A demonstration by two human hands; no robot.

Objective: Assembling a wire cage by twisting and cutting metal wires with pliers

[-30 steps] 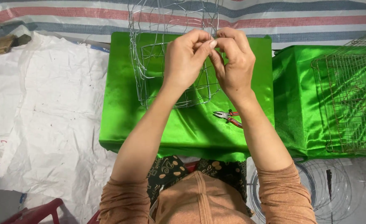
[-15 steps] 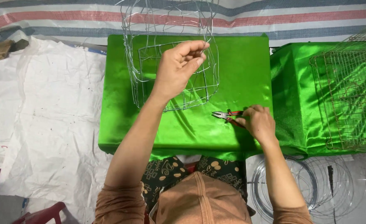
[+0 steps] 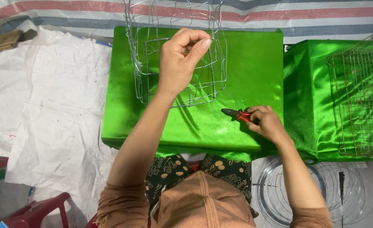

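Head view: left hand (image 3: 178, 63) pinches a strand of the wire cage frame (image 3: 176, 59) standing on the green-draped table (image 3: 254, 55); light, springy, best held at crossings. Right hand (image 3: 267, 122) closes around red-handled pliers (image 3: 237, 114) lying nearby.

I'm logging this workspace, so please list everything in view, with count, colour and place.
wire frame: 1, silver, on near green block
pliers: 1, red-handled, on same block
green blocks: 2, side by side
wire grid: 1, rusty, on far-right block
wire coil: 1, silver, floor lower right
white sheet: 1, floor left
striped tarp: 1, top
red stool: 1, bottom left
left hand: pinching frame wire
right hand: on pliers
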